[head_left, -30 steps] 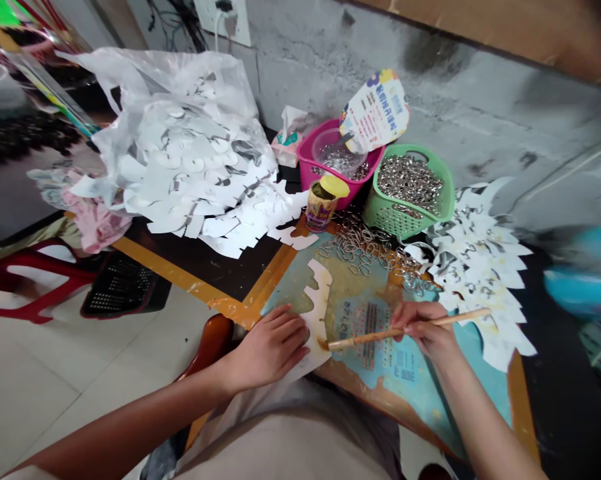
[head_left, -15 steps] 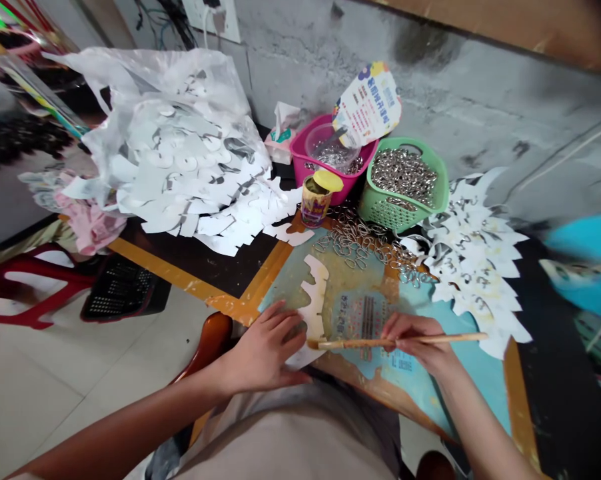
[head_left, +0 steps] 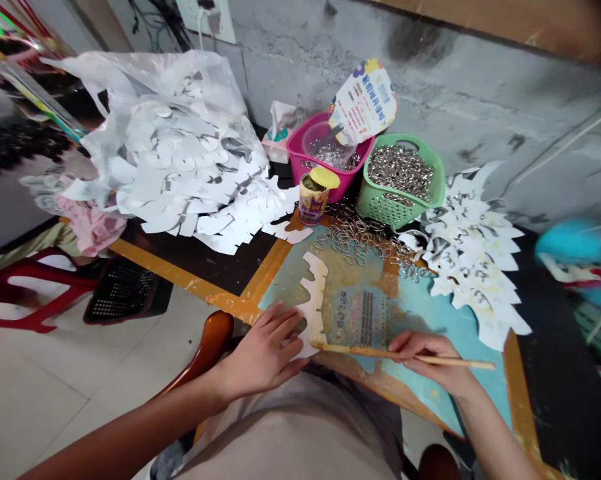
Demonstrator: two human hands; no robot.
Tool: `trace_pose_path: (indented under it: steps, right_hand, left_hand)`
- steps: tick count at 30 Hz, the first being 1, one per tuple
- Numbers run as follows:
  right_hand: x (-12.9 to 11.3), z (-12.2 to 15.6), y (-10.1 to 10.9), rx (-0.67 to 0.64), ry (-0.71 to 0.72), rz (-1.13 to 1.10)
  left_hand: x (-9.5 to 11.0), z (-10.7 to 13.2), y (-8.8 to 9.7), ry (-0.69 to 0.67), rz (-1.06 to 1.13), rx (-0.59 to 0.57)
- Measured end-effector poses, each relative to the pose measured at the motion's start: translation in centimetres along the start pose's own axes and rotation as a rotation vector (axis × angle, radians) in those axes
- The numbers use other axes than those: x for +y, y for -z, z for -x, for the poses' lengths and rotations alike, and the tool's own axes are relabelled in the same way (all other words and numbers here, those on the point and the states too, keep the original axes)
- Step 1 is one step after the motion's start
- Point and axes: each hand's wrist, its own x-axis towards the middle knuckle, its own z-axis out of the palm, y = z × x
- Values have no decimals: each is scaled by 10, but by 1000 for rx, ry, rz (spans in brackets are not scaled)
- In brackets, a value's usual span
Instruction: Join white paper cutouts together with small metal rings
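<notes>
A white paper cutout [head_left: 317,293] with a notched edge lies flat on the table, close to my body. My left hand [head_left: 263,353] rests at its left edge, fingers stretched and flat, pressing on its lower part. In my right hand [head_left: 428,357] is a long wooden-handled brush [head_left: 363,351], gripped between thumb and fingers near the middle of the handle. The brush head touches the lower right edge of the cutout. Beyond the cutout stands an open can [head_left: 312,203] with a yellow lid tilted back.
A pink basket [head_left: 298,160] and a green basket [head_left: 393,212] full of metal rings stand by the wall. Loose metal rings [head_left: 355,239] are strewn before them. Many white cutouts [head_left: 170,167] fill a plastic bag at left; overlapping cutouts [head_left: 480,267] lie at right.
The brush has shifted slightly right, and its handle end has dropped toward my body along with my right hand. My left hand stays almost in place on the cutout.
</notes>
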Motion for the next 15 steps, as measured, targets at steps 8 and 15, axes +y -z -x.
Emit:
trace_pose_path:
  steps: [8,15]
  right_hand:
    - [-3,10,8,161,-38,20]
    - [-1,10,-2,293,-30,-52]
  left_hand:
    - [0,-1,3,4,10,-6]
    - [0,-1,5,3,18,-21]
